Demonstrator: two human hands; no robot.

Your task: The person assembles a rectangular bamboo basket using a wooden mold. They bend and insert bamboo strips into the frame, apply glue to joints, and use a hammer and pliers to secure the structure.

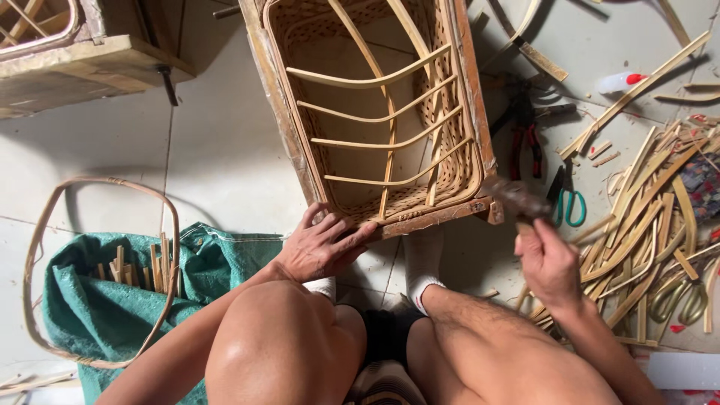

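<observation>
A half-woven rattan basket sits inside a worn wooden frame, tilted toward me, with curved bamboo ribs across its open inside. My left hand lies flat on the frame's near bottom edge, fingers spread. My right hand is raised beside the frame's right corner and grips a dark, blurred tool, probably a hammer, whose head is close to that corner. My bare knees and white socks are below the frame.
Loose bamboo strips pile up on the right, with red-handled pliers, green-handled scissors and a white bottle. A green sack of short sticks and a bent cane hoop lie at left. A wooden crate stands at far left.
</observation>
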